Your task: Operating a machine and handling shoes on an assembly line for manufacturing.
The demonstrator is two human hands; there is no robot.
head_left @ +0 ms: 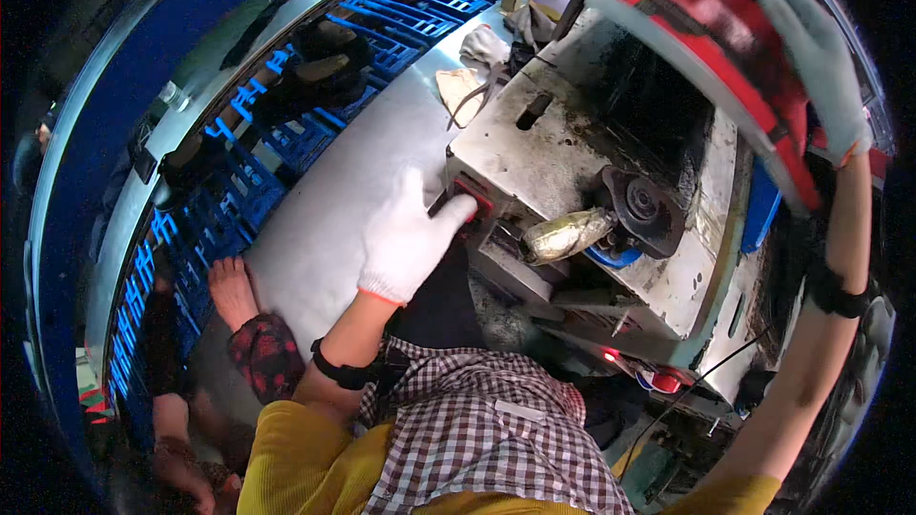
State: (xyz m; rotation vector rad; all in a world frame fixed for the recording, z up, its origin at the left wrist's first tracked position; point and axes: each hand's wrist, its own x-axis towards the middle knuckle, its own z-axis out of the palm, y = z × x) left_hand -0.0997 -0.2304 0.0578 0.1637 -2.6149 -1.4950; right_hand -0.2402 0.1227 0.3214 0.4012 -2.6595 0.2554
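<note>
My left hand (408,246), in a white knit glove, is beside the front corner of a worn white metal machine (563,148). Its thumb rests on a red switch (474,200); the fingers are stretched out and hold nothing. On the far right my gloved right hand (822,62) grips the outer side of a red lid (749,48) with a grey rim. This lid is tilted up above the machine's dark opening (639,86), slightly blurred, and the thumb behind it is hidden. A dark round knob-like part (641,205) and a bundle in shiny yellowish wrap (570,234) sit on the machine's near side.
A pale metal table (334,191) curves along the machine's left. Gloves and cloths (485,46) lie at its far end. Blue slatted racks (410,0) stand beyond. Another person's hand (232,291) rests at the table's left edge. A cable (701,381) hangs low at right.
</note>
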